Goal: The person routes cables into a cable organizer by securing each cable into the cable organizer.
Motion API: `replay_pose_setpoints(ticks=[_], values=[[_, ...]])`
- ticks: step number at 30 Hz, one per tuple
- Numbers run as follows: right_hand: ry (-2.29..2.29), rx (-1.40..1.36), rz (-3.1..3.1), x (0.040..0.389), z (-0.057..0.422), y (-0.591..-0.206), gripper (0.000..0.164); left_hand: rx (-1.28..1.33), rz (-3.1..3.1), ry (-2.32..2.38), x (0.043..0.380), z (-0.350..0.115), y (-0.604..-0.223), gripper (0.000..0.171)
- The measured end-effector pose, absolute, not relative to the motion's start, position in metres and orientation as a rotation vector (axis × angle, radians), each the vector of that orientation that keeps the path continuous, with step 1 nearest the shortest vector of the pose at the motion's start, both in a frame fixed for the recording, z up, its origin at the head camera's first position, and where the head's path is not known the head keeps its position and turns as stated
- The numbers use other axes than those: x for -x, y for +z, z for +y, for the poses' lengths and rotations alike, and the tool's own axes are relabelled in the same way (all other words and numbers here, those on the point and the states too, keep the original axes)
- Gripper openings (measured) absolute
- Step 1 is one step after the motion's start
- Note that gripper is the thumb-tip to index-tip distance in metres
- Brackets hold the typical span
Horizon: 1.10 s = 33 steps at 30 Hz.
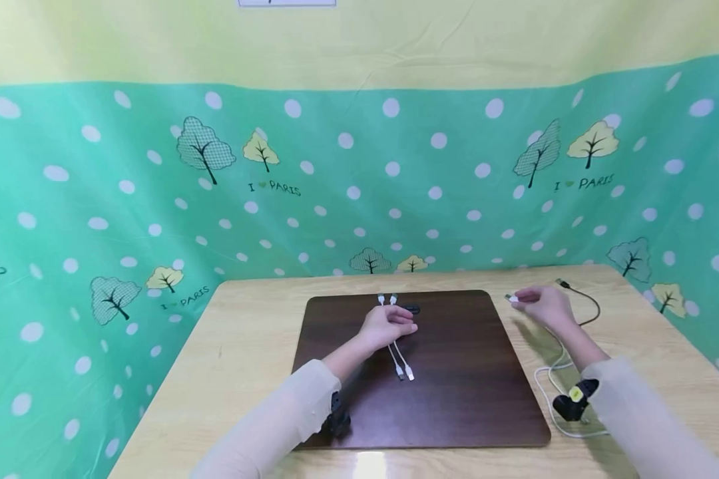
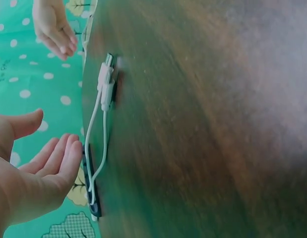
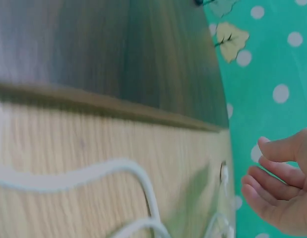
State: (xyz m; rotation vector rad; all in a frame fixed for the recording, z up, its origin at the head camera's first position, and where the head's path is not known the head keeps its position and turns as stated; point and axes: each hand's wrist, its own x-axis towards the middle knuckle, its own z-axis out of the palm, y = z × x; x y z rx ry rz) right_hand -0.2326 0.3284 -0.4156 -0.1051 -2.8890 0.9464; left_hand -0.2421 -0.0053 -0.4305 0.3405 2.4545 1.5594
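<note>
Where I see the board (image 1: 467, 386): white cables (image 2: 107, 95) lie toward eleven o'clock.
Left hand (image 1: 387, 324): parted over them, empty.
Right hand (image 1: 545, 307): parted, empty, near the plug (image 1: 512, 299), two o'clock.
Plug: likely reaching; next calls for pinching.

Both arms (image 1: 352, 354) reach forward, fingers (image 2: 68, 163) relaxed.

White cables (image 1: 409, 372): vanished midway behind left hand (image 1: 386, 324).
White card (image 1: 287, 2): got cropped by head view's top edge.
Right hand (image 3: 287, 191): ran beyond right wrist view's edge.
</note>
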Motion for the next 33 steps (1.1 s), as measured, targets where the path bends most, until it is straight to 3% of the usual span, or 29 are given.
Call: replay_pose_setpoints(ticks=[24,33], values=[[0.560,0.043,-3.134,0.272,0.350,-0.425,0.013,-0.384,2.429,1.530,0.252,0.002,-0.423,0.033],[0.712,0.082,-3.068,0.268,0.346,-0.423,0.020,-0.369,2.455,1.498,0.251,0.002,-0.423,0.033]])
